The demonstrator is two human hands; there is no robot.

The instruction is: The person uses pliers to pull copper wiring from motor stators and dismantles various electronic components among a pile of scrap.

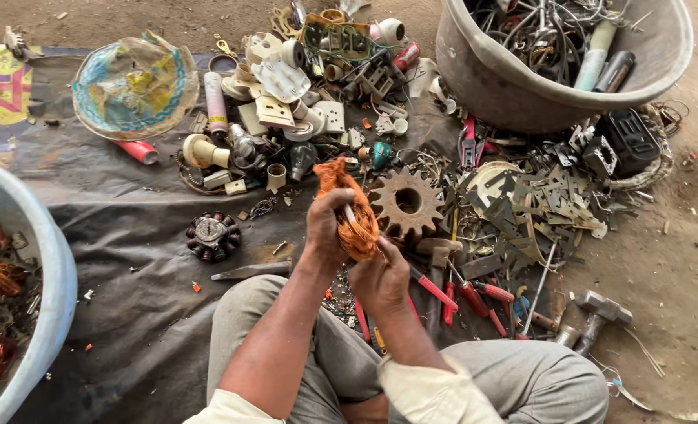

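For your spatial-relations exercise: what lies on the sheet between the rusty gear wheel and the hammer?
In the head view, between the gear wheel and the hammer lie red-handled pliers and flat metal scraps.

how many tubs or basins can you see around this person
2. A grey tub full of scrap metal and wires stands at the upper right. A light blue tub holding copper wire sits at the left edge, partly cut off. Others may lie out of view.

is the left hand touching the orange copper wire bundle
Touching. The head view shows the left hand wrapped around the orange copper wire bundle, its fingers closed over the coil with no gap, while the right hand grips its lower end.
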